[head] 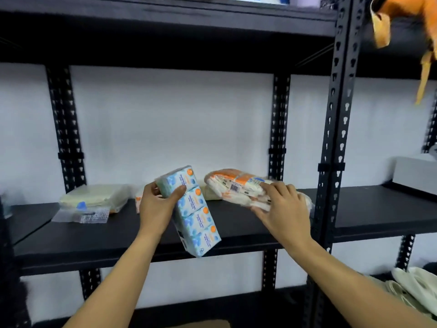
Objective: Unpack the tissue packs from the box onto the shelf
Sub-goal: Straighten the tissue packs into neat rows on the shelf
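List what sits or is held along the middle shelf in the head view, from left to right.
Pale yellow pack → clear plastic wrapper → left hand → blue tissue pack → orange tissue pack → right hand → white box.

Two bare forearms, no sleeves, watch or rings showing; left hand (155, 204) and right hand (282, 213) ungloved.

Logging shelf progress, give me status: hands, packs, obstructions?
Left hand grips blue tissue pack, tilted above shelf. Right hand holds orange pack on shelf. Nothing blocking.
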{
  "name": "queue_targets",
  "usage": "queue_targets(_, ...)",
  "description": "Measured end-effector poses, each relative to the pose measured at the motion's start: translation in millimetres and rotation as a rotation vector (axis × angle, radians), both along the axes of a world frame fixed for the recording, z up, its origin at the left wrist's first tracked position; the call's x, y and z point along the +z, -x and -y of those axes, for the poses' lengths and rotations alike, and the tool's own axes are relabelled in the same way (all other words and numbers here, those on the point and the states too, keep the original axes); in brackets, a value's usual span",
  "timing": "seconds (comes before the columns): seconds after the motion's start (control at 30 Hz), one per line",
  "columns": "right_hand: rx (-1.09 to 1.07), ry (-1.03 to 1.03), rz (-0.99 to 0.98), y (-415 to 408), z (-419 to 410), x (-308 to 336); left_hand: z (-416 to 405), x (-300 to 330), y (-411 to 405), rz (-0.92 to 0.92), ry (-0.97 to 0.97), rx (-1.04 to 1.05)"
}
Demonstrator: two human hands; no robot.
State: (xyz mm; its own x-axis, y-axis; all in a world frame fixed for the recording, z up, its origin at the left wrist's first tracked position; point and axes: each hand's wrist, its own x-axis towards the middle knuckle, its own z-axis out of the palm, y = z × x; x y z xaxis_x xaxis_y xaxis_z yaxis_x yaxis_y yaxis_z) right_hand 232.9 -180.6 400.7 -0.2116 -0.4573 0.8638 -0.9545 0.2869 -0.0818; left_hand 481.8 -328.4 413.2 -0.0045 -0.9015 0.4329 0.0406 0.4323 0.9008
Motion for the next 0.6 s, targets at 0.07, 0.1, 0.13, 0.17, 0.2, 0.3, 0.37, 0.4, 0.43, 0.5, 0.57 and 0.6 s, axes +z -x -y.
queue_targets(0.07,-0.034,0.006,-0.03,12.9,19.0,13.3,12.7,12.7,15.2,-0.011,0.019,0.018)
queue_targets(0.1,-0.052,0.004,-0.042,19.0,29.3,19.6,20.0,17.9,22.6,-0.013,0.026,0.025)
queue_targets(0.13,-0.069,-0.004,-0.048,24.6,39.8,26.0,28.3,22.0,29.6,-0.017,0.029,0.028)
queue_targets(0.17,-0.086,-0.022,-0.047,29.7,50.2,32.4,36.9,25.2,36.8,-0.023,0.026,0.027)
queue_targets(0.2,-0.106,-0.049,-0.041,34.8,60.6,38.7,45.8,27.8,43.5,-0.025,0.022,0.03)
queue_targets(0.3,-0.161,-0.136,-0.03,48.3,91.6,55.8,72.8,32.5,62.5,-0.011,0.014,0.036)
queue_targets(0.37,-0.188,-0.2,-0.042,55.0,110.6,64.2,87.0,33.6,74.9,-0.008,0.017,0.036)
queue_targets(0.4,-0.202,-0.235,-0.047,59.4,120.4,67.3,92.6,33.7,81.1,-0.011,0.019,0.035)
queue_targets(0.43,-0.217,-0.265,-0.046,64.1,129.6,70.4,98.7,32.5,87.4,-0.013,0.017,0.033)
queue_targets(0.5,-0.26,-0.308,-0.035,76.0,148.0,73.4,109.3,28.4,99.1,-0.01,0.005,0.024)
queue_targets(0.57,-0.324,-0.33,-0.037,91.3,165.8,73.3,119.9,23.4,108.8,-0.006,-0.005,0.017)
queue_targets(0.6,-0.364,-0.337,-0.037,99.2,172.8,72.8,124.5,21.1,113.2,-0.005,-0.012,0.013)
